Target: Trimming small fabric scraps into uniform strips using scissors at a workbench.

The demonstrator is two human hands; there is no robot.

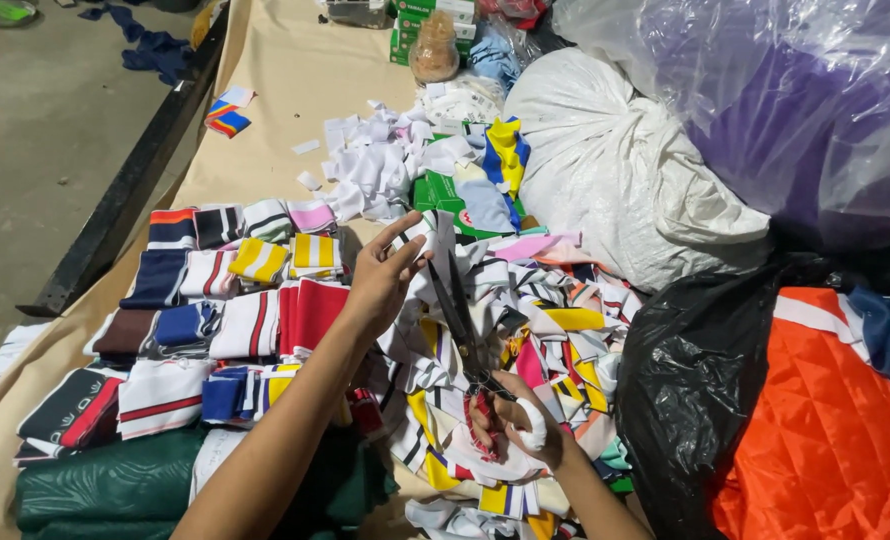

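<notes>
My right hand (513, 422), a white bandage on one finger, grips the red handles of a pair of scissors (457, 312) whose dark blades point up and away. Up at the blade tips, my left hand (379, 276) pinches a white striped fabric strip (427, 232). Both hands hover over a loose heap of striped knit fabric pieces (545, 330) in white, yellow, pink and black.
Sorted stacks of striped pieces (235, 310) lie in rows to the left on a beige table cover (275, 90). White scraps (385, 160) pile behind. A white sack (615, 170), clear bag of purple cloth (765, 100), black bag (695, 380) and orange quilted fabric (835, 430) crowd the right. Folded green cloth (105, 490) sits near.
</notes>
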